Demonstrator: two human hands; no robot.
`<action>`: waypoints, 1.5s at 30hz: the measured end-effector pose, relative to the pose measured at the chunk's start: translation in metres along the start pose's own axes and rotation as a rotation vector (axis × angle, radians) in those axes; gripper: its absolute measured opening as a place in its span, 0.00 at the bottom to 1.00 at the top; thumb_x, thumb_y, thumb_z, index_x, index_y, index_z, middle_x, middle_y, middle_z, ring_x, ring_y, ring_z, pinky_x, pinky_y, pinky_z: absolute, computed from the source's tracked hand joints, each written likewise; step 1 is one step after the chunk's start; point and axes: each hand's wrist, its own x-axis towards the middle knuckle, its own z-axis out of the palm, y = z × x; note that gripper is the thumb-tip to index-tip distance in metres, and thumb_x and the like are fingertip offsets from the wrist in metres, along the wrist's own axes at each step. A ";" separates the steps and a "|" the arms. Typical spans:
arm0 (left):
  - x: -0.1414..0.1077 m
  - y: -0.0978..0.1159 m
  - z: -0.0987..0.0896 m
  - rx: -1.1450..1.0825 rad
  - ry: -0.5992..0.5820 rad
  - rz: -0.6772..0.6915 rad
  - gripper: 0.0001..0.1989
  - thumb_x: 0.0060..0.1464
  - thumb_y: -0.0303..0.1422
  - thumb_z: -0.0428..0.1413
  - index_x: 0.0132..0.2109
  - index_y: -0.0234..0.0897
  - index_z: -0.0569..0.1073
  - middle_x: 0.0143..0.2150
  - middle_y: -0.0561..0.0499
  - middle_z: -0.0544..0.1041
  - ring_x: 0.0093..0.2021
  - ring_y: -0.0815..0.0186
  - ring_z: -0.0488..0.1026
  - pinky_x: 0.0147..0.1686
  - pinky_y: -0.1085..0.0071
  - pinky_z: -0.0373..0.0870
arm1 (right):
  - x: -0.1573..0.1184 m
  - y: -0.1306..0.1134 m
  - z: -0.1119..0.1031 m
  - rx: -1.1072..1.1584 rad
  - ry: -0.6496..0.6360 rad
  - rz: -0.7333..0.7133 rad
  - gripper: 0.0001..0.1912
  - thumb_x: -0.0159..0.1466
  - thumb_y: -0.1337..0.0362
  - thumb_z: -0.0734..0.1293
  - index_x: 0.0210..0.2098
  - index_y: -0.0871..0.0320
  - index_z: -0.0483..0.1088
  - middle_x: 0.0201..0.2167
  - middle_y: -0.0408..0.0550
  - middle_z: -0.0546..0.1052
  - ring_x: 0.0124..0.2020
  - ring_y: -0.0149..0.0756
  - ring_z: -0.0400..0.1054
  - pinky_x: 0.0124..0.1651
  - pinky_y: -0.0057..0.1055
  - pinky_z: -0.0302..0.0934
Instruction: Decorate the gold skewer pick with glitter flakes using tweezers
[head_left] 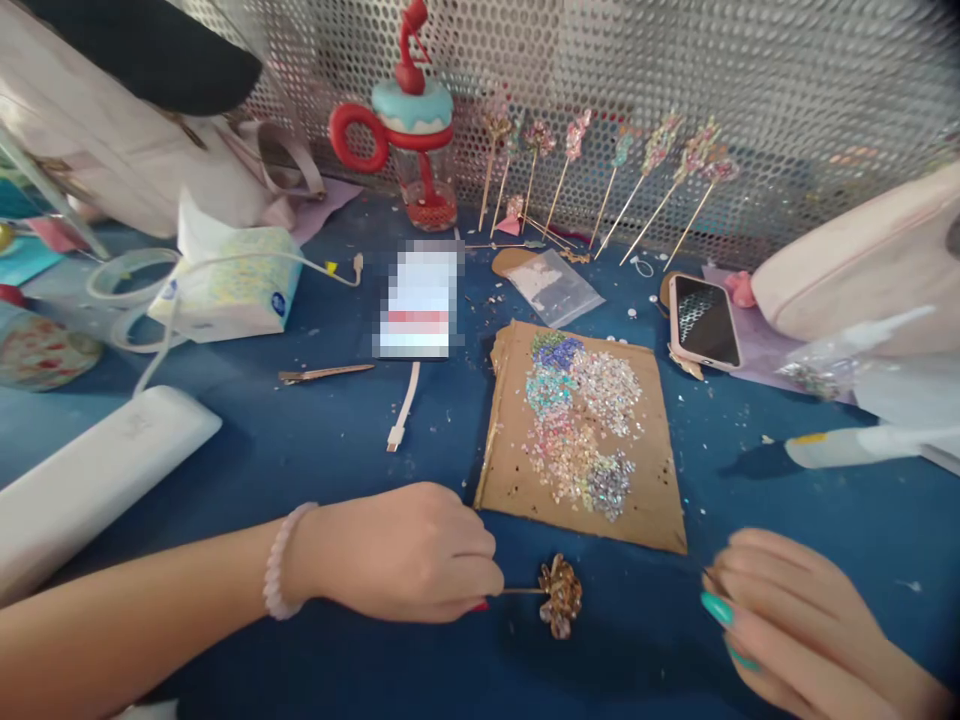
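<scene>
Nearest the lens, my right hand (795, 620) hangs low over the blue table (322, 470), fingers curled loosely together and blurred; something thin may lie between the fingertips, but I cannot tell whether they pinch anything. Across from it my left hand (409, 555), a pale bead bracelet (281, 575) at the wrist, is closed with thumb and fingers pressed on a thin wire stem (517, 591). At the stem's far end sits a gold sequin flower (560, 597), resting on or just above the tabletop between my two hands.

As I judge it, the step in hand is building up that flower, and doing it well means keeping the left pinch close to the head so the stem does not twist, and bringing the right fingertips in slowly from the side so that petals already set are not knocked.

Just beyond the flower lies a cardboard sheet (660, 500) strewn with loose sequins (581, 420) in silver, pink, teal and purple, within easy reach of either hand. Farther back are a white charging cable (403, 410), a hair clip (326, 374), a phone (703, 320) face up and a small clear bag (556, 287). To the left stands a tissue pack (232, 285); a white case (90, 480) lies nearer. Against the perforated metal wall (750, 70) lean finished sequin picks (645, 180), beside a red-handled cup (416, 130).
</scene>
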 end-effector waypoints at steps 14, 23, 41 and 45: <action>0.002 -0.001 -0.003 -0.043 -0.016 -0.016 0.07 0.61 0.29 0.48 0.37 0.36 0.69 0.29 0.52 0.69 0.28 0.66 0.63 0.26 0.68 0.58 | 0.076 0.012 0.015 0.339 0.020 0.212 0.16 0.58 0.75 0.65 0.44 0.56 0.63 0.27 0.43 0.73 0.26 0.30 0.69 0.32 0.28 0.69; 0.001 0.000 -0.004 -0.034 -0.053 -0.028 0.04 0.60 0.27 0.49 0.37 0.36 0.68 0.29 0.53 0.69 0.28 0.67 0.63 0.27 0.68 0.58 | 0.083 0.010 0.016 0.376 0.102 0.352 0.16 0.57 0.78 0.63 0.42 0.55 0.66 0.27 0.44 0.74 0.28 0.30 0.70 0.27 0.25 0.66; 0.000 -0.001 -0.004 -0.041 -0.069 -0.015 0.07 0.61 0.26 0.46 0.38 0.36 0.68 0.29 0.52 0.69 0.27 0.66 0.63 0.26 0.67 0.56 | 0.089 0.016 0.020 0.410 0.143 0.339 0.16 0.56 0.77 0.67 0.40 0.55 0.69 0.34 0.47 0.77 0.38 0.38 0.71 0.39 0.38 0.67; 0.000 -0.003 -0.003 -0.032 -0.048 -0.004 0.08 0.62 0.25 0.45 0.38 0.37 0.68 0.27 0.53 0.68 0.26 0.66 0.62 0.25 0.67 0.55 | 0.087 0.015 0.022 0.446 0.177 0.400 0.16 0.56 0.77 0.67 0.40 0.53 0.69 0.34 0.44 0.77 0.36 0.37 0.72 0.39 0.38 0.66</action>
